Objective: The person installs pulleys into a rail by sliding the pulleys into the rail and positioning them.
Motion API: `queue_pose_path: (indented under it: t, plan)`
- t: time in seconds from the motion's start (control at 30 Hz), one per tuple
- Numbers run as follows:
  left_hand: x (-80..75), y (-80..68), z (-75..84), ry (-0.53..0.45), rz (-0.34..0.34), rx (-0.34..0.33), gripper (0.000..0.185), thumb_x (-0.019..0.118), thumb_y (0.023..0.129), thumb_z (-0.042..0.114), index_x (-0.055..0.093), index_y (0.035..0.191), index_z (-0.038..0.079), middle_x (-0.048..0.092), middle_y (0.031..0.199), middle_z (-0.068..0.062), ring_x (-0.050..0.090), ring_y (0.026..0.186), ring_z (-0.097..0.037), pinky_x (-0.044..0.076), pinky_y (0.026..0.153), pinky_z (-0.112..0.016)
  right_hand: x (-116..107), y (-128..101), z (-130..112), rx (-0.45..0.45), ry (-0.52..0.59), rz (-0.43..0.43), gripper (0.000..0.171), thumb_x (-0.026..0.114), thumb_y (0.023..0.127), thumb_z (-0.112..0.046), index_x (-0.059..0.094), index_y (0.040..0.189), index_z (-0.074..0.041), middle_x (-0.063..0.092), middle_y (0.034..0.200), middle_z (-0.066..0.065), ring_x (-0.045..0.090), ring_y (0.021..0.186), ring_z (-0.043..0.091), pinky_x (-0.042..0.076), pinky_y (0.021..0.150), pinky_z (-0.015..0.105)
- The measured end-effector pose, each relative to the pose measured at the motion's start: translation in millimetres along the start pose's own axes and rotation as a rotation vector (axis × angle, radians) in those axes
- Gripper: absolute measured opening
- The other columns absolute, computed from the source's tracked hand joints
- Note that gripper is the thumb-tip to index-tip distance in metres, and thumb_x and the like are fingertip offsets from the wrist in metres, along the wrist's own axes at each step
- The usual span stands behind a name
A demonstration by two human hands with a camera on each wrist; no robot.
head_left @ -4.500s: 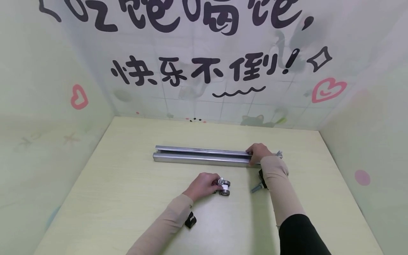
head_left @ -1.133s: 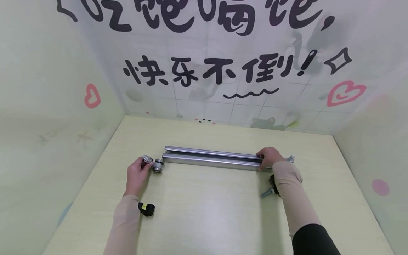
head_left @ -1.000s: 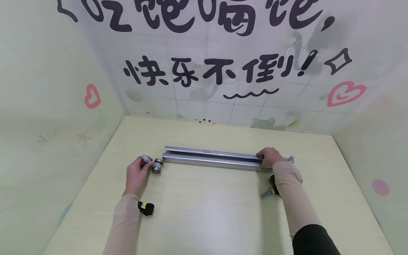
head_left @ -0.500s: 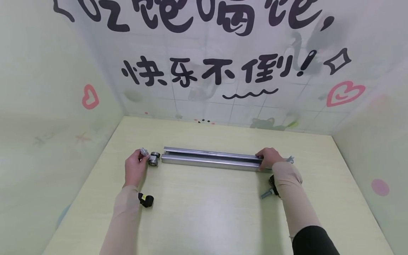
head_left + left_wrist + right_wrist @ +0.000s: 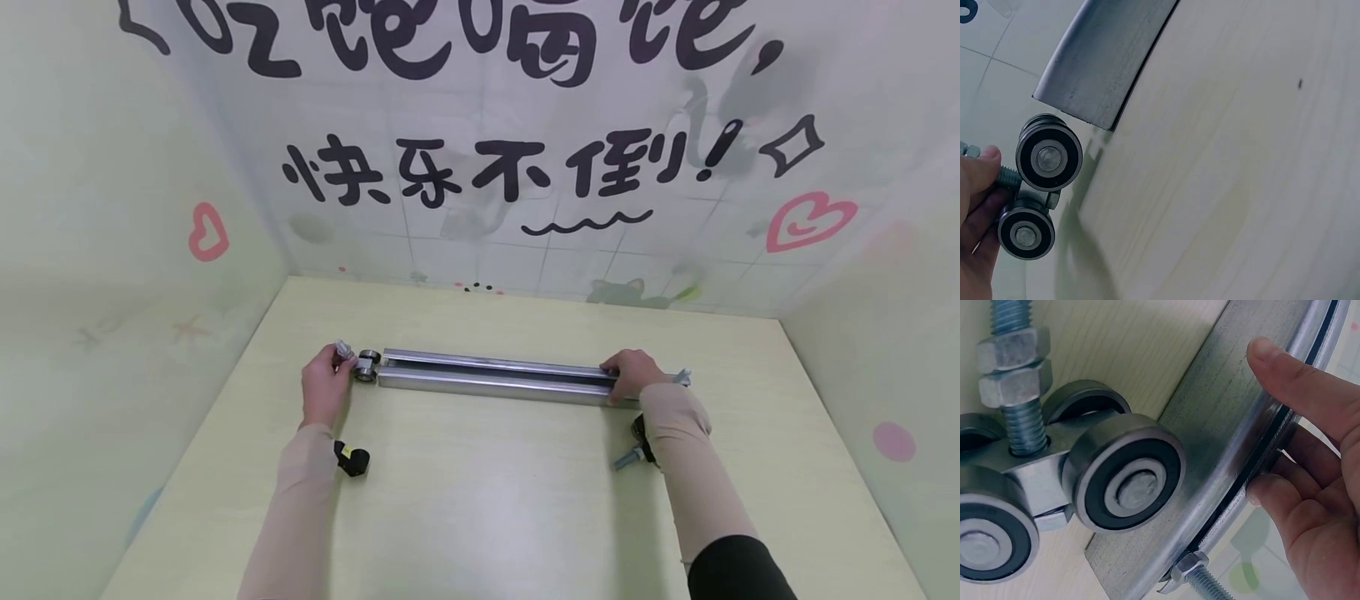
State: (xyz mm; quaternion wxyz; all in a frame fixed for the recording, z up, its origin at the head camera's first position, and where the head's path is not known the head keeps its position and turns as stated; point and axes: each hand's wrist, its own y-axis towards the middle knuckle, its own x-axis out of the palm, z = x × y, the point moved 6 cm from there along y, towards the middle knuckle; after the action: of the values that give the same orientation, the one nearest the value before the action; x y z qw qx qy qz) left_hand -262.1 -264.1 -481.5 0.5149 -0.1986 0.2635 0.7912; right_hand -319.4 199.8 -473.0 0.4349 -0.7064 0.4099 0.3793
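Note:
My left hand [image 5: 324,387] pinches the threaded bolt of a roller trolley [image 5: 366,367], whose black-faced wheels [image 5: 1047,159] stand right at the left end of the metal rail [image 5: 495,383]. In the left wrist view, the upper wheels sit just below the rail's cut corner. Near the other end, my right hand [image 5: 633,371] grips the slotted rail, thumb on one side and fingers on the other. A bolt with a nut [image 5: 1191,565] sticks out of the slot at that end; whatever it joins inside the rail is hidden.
Another roller trolley [image 5: 1122,475] with a bolt and two nuts lies on the table [image 5: 495,500] just in front of the rail, partly behind my right forearm in the head view. A black wrist camera [image 5: 352,458] is at my left sleeve. Printed walls enclose the table.
My left hand has carried the roller trolley from in front of the rail's middle to its left end, lately shifting slightly right toward the opening. My right hand keeps its grip in place.

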Motion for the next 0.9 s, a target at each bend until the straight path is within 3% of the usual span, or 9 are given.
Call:
queue_pose_path:
  t: [0.77,0.9]
  plan:
    - [25.1,-3.5,9.2,-0.049,-0.087,-0.07,0.024,0.056,0.088,0.004,0.055,0.11,-0.006,0.061,0.103,-0.022,0.057,0.101,-0.032,0.048,0.089,-0.039,-0.1,-1.3,-0.6,0.009,0.0,0.007,0.061,0.082,0.056,-0.009,0.062,0.113,0.0,0.062,0.108,0.018,0.055,0.1,0.033,0.044,0.09,0.045]
    - [28.1,-2.7,12.5,-0.042,-0.104,-0.054,0.026,0.057,0.087,0.004,0.054,0.11,-0.008,0.061,0.104,-0.024,0.057,0.101,-0.034,0.048,0.088,-0.04,-0.5,-2.0,-0.7,0.009,-0.002,0.005,0.062,0.082,0.056,-0.009,0.061,0.113,0.0,0.062,0.108,0.018,0.055,0.1,0.034,0.044,0.09,0.045]
